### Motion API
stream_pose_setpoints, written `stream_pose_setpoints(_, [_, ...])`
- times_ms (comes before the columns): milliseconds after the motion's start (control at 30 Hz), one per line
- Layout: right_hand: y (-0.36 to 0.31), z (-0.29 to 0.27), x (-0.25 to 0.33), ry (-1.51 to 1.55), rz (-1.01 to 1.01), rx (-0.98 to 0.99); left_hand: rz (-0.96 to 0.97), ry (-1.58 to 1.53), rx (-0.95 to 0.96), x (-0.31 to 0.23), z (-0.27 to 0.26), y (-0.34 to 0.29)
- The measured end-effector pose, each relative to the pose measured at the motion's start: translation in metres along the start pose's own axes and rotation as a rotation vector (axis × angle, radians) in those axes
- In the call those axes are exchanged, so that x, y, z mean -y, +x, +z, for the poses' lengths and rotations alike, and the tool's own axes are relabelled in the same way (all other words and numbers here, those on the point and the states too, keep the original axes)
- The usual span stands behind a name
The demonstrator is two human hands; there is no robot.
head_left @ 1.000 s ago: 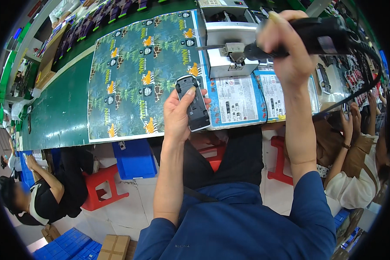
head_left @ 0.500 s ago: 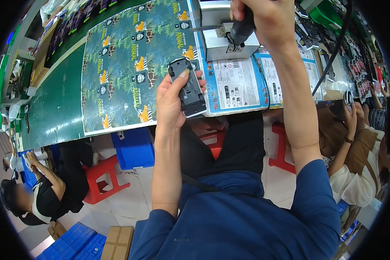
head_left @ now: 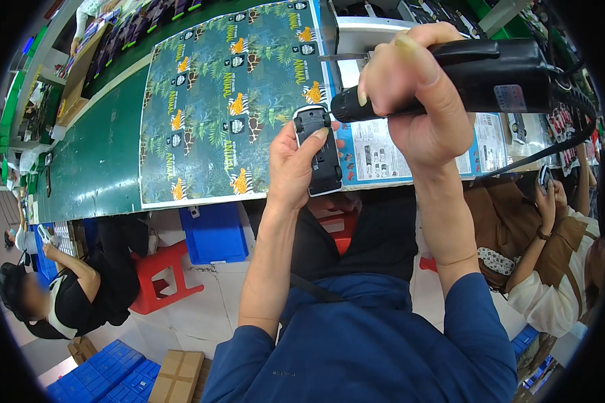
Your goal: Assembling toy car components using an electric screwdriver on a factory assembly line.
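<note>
Left hand (head_left: 290, 164) is clamping a toy car (head_left: 325, 164) wheels-up, thumb pressing on the black underside, fingers wrapping the far side; the car is sitting in the air over the bench's near edge, by the right border of the animal-print sheet (head_left: 202, 121). Right hand (head_left: 420, 101) is closing firmly round a black electric screwdriver (head_left: 487, 77), its nose pointing leftward at the car's upper end, beside a wheel. Main risk, in my judgement: the tool is lying nearly sideways, so a bit meeting a screw at that slant could be skating out, scoring the plastic or catching the left thumb, which is resting close by. Nothing but the one hand is backing the car, so a hard push could be twisting it loose and dropping it past the edge. The thick black cable (head_left: 548, 154) is looping low on the right and could be snagging or tugging the tool askew. Hard to make out: the bit itself, and whether it is touching the car; any screw or hole there. The right hand is covering much of the silver metal machine (head_left: 364, 30) behind; the car's roof is facing away, unseen.
</note>
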State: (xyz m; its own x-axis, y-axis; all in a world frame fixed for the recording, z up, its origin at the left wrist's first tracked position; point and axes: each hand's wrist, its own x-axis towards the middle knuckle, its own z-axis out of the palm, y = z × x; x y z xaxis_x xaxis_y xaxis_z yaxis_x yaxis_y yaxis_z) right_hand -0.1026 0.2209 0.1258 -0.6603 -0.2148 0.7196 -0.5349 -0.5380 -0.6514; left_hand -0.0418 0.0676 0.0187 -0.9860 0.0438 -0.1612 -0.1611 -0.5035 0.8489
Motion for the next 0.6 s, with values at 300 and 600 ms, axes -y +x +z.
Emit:
stream_pose_setpoints(300, [-0.002, 0.018, -0.013, 0.024, 0.042, -0.237, 0.029, 0.004, 0.012, 0.002, 0.003, -0.001])
stream_pose_setpoints(600, [-0.004, 0.021, -0.022, -0.129, 0.078, -0.215, 0.005, -0.014, 0.014, -0.001, 0.004, -0.002])
